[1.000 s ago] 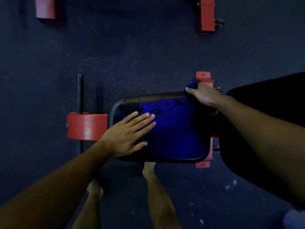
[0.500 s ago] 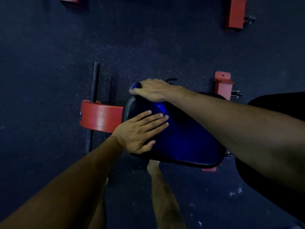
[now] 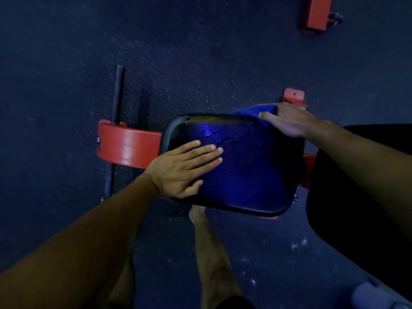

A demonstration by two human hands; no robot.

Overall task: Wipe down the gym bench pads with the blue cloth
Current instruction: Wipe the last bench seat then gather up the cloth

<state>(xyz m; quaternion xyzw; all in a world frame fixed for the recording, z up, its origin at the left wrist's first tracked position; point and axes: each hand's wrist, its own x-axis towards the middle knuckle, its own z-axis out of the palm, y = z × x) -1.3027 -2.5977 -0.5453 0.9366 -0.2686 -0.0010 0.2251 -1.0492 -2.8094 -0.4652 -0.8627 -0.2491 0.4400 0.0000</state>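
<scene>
Pressing my left hand [image 3: 185, 167] flat on the seat pad [image 3: 245, 170], I have the fingers straight and spread a little, the thumb lying along the pad's near edge. This pad stretches from under that hand to under my right hand [image 3: 287, 121] and shines deep blue, with small wet streaks between the two hands.

My right hand sits at the pad's far corner, farthest from my left, and holds the blue cloth [image 3: 256, 111]. The fingers curl over the cloth and press it against the pad's rim, so a bunched fold sticks out from under the fingertips toward my left hand's side. How much of the cloth is tucked beneath the palm I cannot tell.

Just beyond my left wrist, a red frame piece [image 3: 127, 146] pokes out from under the pad, crossed by a thin black bar [image 3: 117, 103] lying on the dark speckled floor [image 3: 200, 52]. Just beyond my right hand stands a small red bracket [image 3: 293, 95]. Under my right forearm lies a second black pad [image 3: 347, 197]. My bare legs [image 3: 211, 253] stand on the floor below the seat pad, between my two arms.
</scene>
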